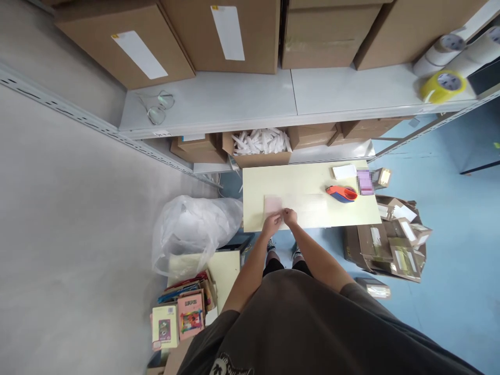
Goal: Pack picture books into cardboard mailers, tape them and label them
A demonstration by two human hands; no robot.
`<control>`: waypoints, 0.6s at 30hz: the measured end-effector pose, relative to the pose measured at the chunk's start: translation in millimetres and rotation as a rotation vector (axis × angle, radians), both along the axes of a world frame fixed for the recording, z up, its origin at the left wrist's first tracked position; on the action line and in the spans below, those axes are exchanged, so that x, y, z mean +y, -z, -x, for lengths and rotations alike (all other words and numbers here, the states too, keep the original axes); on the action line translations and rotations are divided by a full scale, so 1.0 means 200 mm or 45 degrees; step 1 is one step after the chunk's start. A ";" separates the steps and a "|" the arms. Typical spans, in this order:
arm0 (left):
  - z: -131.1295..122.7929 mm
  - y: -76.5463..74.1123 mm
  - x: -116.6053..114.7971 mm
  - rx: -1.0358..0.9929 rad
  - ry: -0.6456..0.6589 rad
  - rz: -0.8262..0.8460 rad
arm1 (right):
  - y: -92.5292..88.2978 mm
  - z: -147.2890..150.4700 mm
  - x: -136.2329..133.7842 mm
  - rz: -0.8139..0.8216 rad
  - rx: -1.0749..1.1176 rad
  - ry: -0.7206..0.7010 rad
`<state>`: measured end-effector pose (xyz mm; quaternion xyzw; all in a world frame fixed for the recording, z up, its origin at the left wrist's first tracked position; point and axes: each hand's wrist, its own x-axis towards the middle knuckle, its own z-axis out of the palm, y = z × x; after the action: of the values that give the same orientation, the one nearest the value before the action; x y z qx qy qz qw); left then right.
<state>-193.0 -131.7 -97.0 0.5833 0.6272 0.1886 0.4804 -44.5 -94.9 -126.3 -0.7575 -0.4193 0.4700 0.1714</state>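
Observation:
At the near edge of the pale yellow table [297, 177], my two hands are close together over a flat pale pink thing [272, 203] and a whitish translucent sheet [308, 208]. My left hand [272, 224] lies at the pink thing's near right corner, fingers bent and drawn together; what they grip is too small to make out. Just right of it, my right hand [289, 216] is closed at the sheet's left part, its fingertips hidden. Further right lie an orange and blue tape dispenser [342, 194], a white box [344, 172] and a purple blurred item [365, 182].
A grey shelf [234, 99] behind the table holds cartons, glasses [159, 108] and yellow tape [443, 87]. Below stands a carton of white pieces [261, 142]. A plastic bag [191, 229] and books [190, 315] are at left; a box of parcels [375, 245] is at right.

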 end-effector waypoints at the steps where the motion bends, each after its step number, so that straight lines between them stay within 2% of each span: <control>1: 0.02 0.01 0.01 0.036 -0.079 0.030 | 0.00 -0.03 0.02 0.004 -0.029 0.019; 4: 0.11 0.02 0.04 0.240 -0.327 0.087 | 0.00 -0.08 0.05 -0.017 -0.074 0.117; 6: 0.15 0.03 0.08 0.355 -0.433 0.129 | 0.00 -0.09 0.04 -0.076 0.039 0.125; 9: 0.15 0.04 0.14 0.381 -0.442 0.229 | 0.02 -0.05 -0.03 -0.098 0.290 -0.004; 12: 0.10 0.04 0.19 0.398 -0.444 0.289 | 0.06 0.00 -0.11 -0.057 0.341 -0.100; 15: 0.09 0.01 0.23 0.402 -0.490 0.402 | 0.11 0.04 -0.15 -0.086 0.320 -0.081; 18: 0.12 -0.03 0.23 0.345 -0.479 0.483 | 0.14 0.05 -0.14 -0.149 0.384 -0.001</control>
<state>-217.8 -86.2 -91.3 0.3766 0.8066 0.0742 0.4494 -54.7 -122.8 -153.8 -0.6669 -0.4157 0.5533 0.2760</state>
